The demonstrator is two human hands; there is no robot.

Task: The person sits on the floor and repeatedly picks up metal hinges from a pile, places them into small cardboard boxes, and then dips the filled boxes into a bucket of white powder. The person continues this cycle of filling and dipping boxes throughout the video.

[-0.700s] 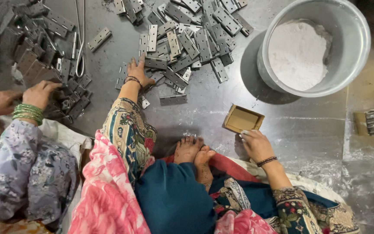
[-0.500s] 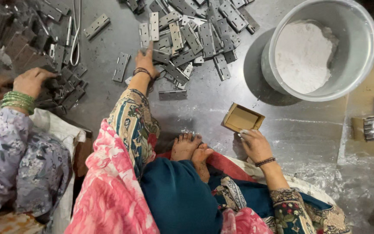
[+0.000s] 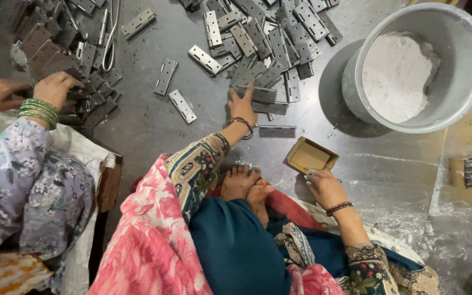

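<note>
Your left hand [image 3: 241,104] lies flat, fingers spread, on the near edge of the pile of metal hinges [image 3: 263,38] at upper centre of the frame, gripping nothing. Your right hand [image 3: 324,187], lower right of centre, rests loosely open with its fingertips touching the small open cardboard box [image 3: 310,156]. Above right stands a metal tub [image 3: 465,82] of white powder. At far left, another person's hands [image 3: 55,87] work a second hinge heap.

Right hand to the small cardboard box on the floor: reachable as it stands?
Probably yes. The right hand rests on the metal floor right at the near edge of the open cardboard box, fingertips about touching it. Nothing lies between them; the powder tub stands farther off.
</note>
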